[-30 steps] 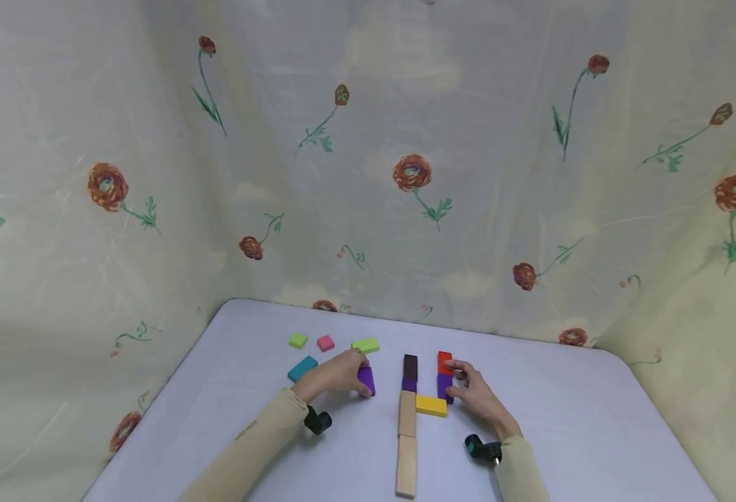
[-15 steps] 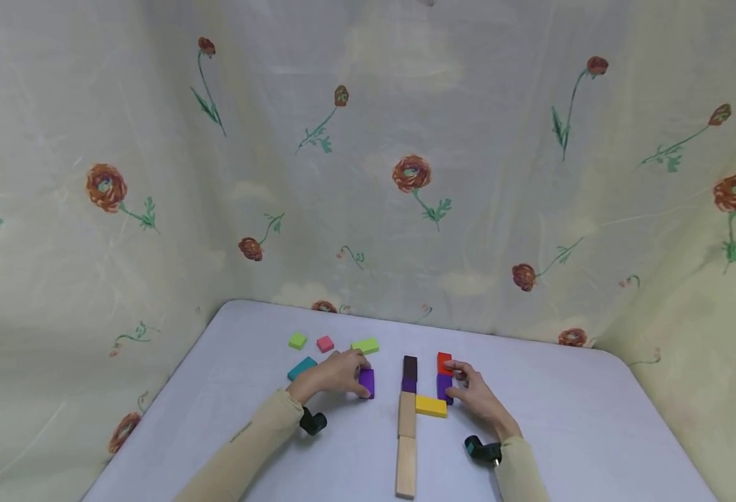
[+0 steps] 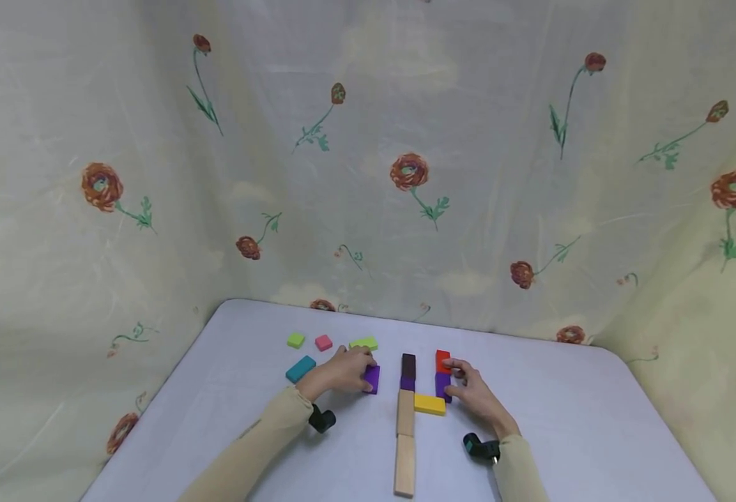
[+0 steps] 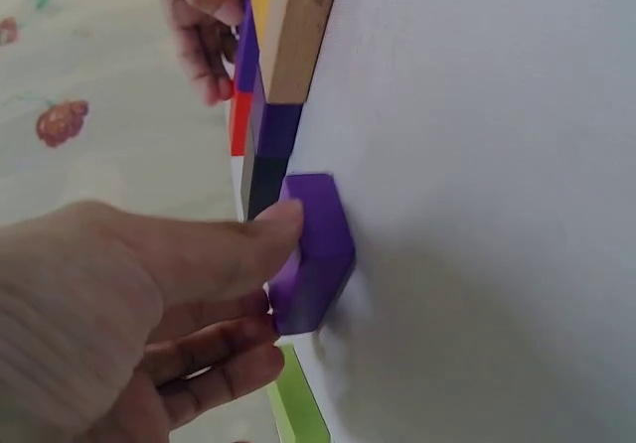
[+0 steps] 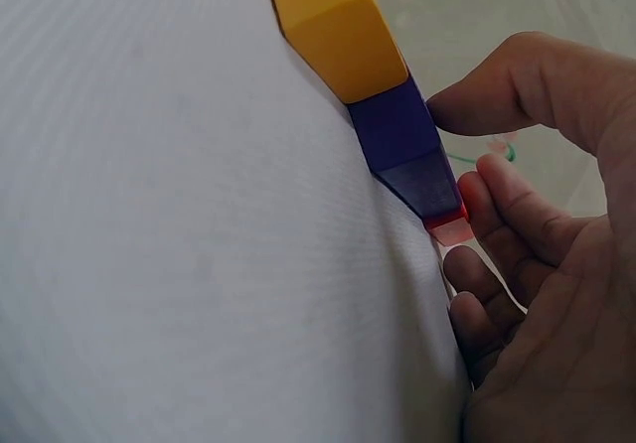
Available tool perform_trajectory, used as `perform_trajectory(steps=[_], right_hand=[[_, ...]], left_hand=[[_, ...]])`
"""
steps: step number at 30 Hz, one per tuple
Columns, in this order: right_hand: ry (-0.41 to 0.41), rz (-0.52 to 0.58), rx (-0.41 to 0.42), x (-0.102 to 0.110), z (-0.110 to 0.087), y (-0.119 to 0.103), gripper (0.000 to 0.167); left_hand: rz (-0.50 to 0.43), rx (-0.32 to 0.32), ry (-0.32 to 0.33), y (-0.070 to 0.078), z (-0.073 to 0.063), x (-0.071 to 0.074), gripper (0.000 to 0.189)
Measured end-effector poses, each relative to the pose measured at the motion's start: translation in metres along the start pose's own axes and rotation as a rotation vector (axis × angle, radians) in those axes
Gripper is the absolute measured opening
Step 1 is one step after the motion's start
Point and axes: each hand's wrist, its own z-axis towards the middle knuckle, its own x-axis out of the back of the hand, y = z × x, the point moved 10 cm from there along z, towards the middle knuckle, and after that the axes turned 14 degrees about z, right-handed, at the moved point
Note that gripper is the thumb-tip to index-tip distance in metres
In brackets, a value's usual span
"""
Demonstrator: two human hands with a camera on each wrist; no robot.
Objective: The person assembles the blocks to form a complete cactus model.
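Note:
My left hand [image 3: 345,369] pinches a purple block [image 4: 324,226] between thumb and fingers, close to the white table surface. Whether the block touches the table cannot be told. My right hand [image 3: 476,394] rests beside two blocks lying end to end. Its thumb touches the dark purple block [image 5: 399,130], and its fingers lie against the red block [image 3: 442,360]. A yellow block [image 3: 429,405] joins these to a straight row of two plain wooden blocks [image 3: 405,413], a small purple block [image 3: 408,383] and a dark brown block [image 3: 408,366].
Left of the row lie a teal block [image 3: 301,369], a green square block [image 3: 295,340], a pink block [image 3: 323,342] and a longer green block [image 3: 364,343]. A flowered cloth [image 3: 368,174] hangs behind the white table [image 3: 531,376].
My left hand has shifted slightly right with the purple block, toward the row. The right hand stays at the dark purple and red blocks.

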Motion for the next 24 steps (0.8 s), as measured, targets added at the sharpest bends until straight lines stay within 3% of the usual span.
perform_trajectory(steps=[11,24], right_hand=[[0.004,-0.004,0.004,0.002,-0.001,0.0,0.054],[0.006,0.021,0.001,0.003,0.001,0.0,0.054]], left_hand=[[0.059,0.034,0.086,0.01,0.037,0.008,0.043],[0.025,0.108,0.049,0.002,0.082,0.015,0.044]])
